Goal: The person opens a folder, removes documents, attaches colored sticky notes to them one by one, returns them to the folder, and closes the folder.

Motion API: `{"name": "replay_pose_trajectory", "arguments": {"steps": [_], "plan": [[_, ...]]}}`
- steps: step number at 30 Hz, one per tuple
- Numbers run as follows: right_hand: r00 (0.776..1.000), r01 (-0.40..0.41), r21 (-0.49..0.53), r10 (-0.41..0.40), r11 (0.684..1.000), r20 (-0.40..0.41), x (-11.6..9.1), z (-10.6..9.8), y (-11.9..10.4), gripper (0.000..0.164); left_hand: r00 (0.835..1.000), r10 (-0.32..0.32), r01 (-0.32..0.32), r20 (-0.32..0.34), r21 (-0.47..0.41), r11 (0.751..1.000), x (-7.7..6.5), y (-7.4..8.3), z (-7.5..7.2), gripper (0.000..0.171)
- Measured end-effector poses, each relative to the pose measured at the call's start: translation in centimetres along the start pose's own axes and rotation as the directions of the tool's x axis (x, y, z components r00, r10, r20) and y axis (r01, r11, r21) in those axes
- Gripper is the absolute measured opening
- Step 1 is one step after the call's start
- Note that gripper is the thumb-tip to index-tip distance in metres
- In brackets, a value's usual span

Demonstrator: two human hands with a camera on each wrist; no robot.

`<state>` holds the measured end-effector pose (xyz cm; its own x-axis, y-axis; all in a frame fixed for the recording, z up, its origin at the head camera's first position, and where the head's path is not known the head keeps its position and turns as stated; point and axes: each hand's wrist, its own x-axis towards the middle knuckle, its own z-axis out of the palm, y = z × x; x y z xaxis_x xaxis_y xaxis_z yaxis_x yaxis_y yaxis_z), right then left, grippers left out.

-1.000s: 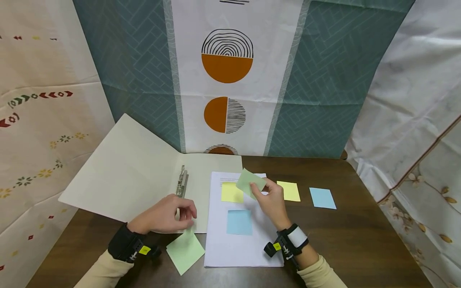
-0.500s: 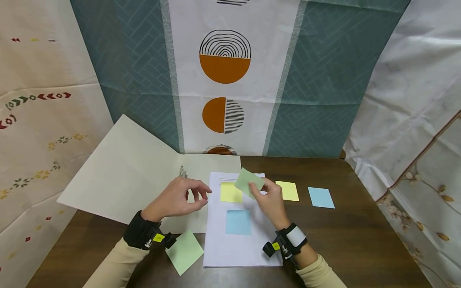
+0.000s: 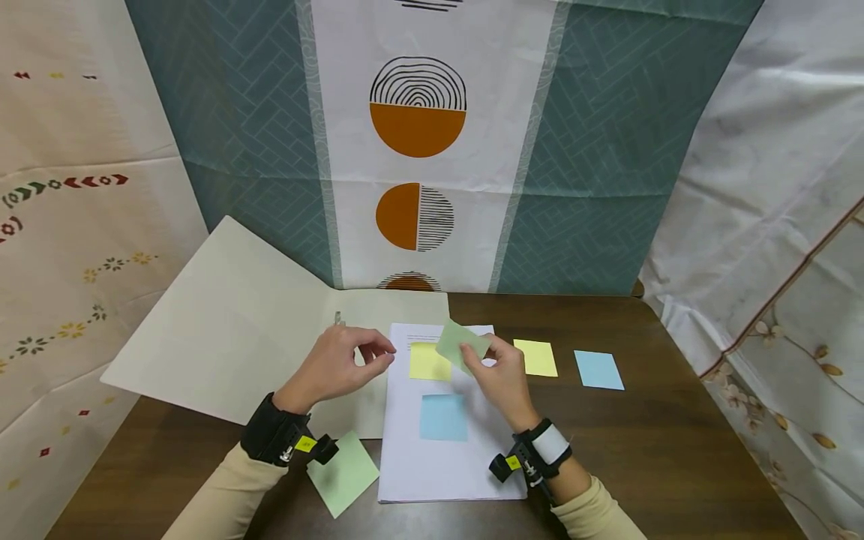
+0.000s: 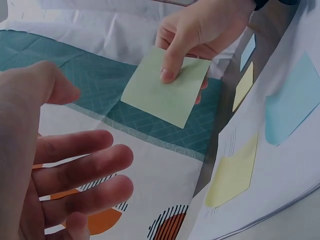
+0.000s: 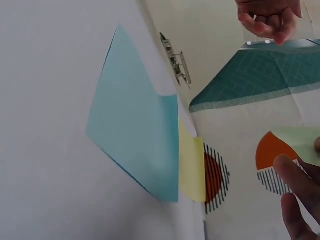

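My right hand pinches a pale green sticky note between thumb and fingers, over the top part of a stack of printed sheets. Stuck on the top sheet are a yellow sticky note and, below it, a blue sticky note with a slightly curled edge. My left hand hovers just left of the sheets, above the file folder. In the left wrist view its fingers are spread and loosely bent, with nothing in them, apart from the green note.
An opened cream file folder lies at the left; its metal clip is mostly behind my left hand in the head view. Green sticky notes lie near the front. A yellow pad and a blue pad sit right on the brown table.
My left hand has moved up and right from beside the green notes at the front to over the folder near the sheets. The right hand holds the green note nearly still.
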<state>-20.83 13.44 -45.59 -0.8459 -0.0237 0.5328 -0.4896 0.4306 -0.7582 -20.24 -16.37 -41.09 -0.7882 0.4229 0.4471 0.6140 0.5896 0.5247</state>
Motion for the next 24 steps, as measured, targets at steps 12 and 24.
{"name": "replay_pose_trajectory", "arguments": {"steps": [12, 24], "plan": [[0.799, 0.565, -0.473, -0.591, 0.676, 0.11, 0.0, -0.1, -1.7, 0.031, 0.998, -0.062, 0.061, -0.029, -0.036, 0.997, 1.4, 1.1, 1.4, 0.019], [0.63, 0.715, -0.592, -0.711, 0.373, 0.314, -1.1, -0.2, -3.2, 0.045, 1.0, -0.005, 0.006, 0.011, -0.044, 0.999, 2.4, 2.6, 3.9, 0.019]]}}
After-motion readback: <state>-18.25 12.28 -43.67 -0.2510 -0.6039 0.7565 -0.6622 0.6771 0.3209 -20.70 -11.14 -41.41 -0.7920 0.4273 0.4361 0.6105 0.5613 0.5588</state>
